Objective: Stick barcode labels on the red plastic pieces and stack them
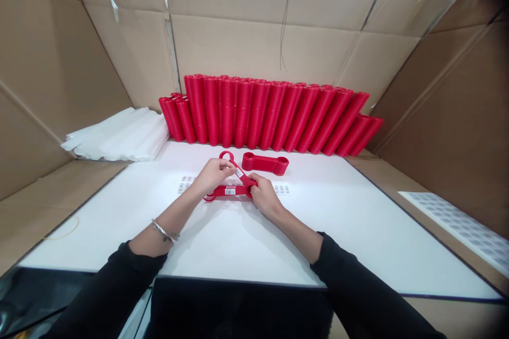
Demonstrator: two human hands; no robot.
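Note:
My right hand (264,194) is closed round the ring end of a flat red plastic bar with a ring at each end (247,178), raised at a slant. Along this bar lies a small white label (239,172). The bent fingers of my left hand (214,175) pinch at the label's left edge, touching it and the bar. Beneath, a small stack of the same red bars (220,190) carries a white barcode label (230,191) on top. Partly hidden behind both hands is a label sheet (282,189). Just beyond lies another red stack (265,163).
Tall stacks of red bars (254,114) line the back of the white table (238,243). White plastic bags (119,135) lie at the back left. A printed label sheet (457,222) is at the right. Cardboard walls (318,26) enclose the table; a thin rubber band (69,232) lies left.

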